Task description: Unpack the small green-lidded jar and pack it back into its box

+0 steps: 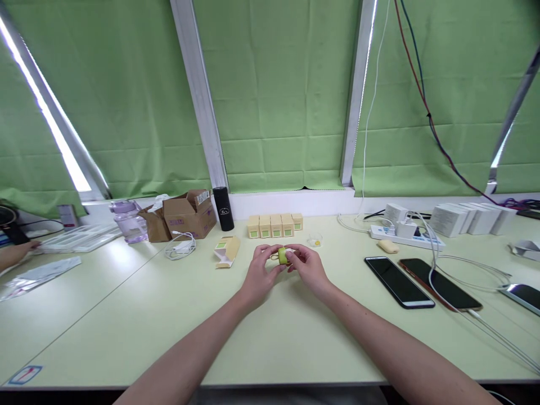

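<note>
From the head view, the left hand (260, 274) and right hand (313, 270) pinch a small, rounded, bright green thing (282, 257) between them, over the pale yellow-green table (169, 298). If one hand lets go too soon, it could drop and roll. I count one green thing, five small tan card boxes (276, 227) in a row, one open tan card box (228, 251), and three flat, dark-screened phones (399, 281).

A row of boxes (276, 228) stands behind the held item (282, 256); phones (399, 282) lie right.
</note>
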`<state>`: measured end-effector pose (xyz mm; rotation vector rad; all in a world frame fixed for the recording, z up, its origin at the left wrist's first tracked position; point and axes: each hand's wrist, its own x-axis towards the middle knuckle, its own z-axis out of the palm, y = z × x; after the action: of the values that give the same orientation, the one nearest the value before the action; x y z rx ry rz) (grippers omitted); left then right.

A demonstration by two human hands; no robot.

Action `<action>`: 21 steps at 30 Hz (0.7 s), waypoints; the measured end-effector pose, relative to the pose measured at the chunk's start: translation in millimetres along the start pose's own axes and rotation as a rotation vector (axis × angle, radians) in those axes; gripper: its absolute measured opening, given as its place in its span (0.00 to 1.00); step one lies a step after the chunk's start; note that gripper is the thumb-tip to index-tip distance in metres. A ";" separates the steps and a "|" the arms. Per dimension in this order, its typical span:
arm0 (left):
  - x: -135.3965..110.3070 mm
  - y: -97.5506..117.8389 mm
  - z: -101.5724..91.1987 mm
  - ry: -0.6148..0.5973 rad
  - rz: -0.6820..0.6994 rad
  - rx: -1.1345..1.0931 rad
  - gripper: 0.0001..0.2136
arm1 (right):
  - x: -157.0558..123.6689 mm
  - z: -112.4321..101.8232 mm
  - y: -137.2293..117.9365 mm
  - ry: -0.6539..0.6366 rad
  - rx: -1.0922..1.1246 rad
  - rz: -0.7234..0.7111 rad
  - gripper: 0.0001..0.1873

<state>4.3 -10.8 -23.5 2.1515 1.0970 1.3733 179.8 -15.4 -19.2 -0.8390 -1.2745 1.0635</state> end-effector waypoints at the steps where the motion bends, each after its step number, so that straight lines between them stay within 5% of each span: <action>1: -0.4 0.9 0.9 0.005 0.011 0.032 0.21 | 0.4 0.6 0.4 0.010 0.017 0.003 0.30; 8: -3.9 10.0 5.4 0.063 0.230 0.260 0.29 | -2.3 6.9 -2.2 0.051 0.147 0.024 0.31; 21: -8.7 10.0 8.0 0.066 0.251 0.283 0.27 | -8.0 12.9 -4.3 0.054 0.226 0.058 0.30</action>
<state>13.5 -22.9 -25.9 2.5353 1.1358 1.4802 167.9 -25.3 -16.1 -0.7307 -1.0673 1.1980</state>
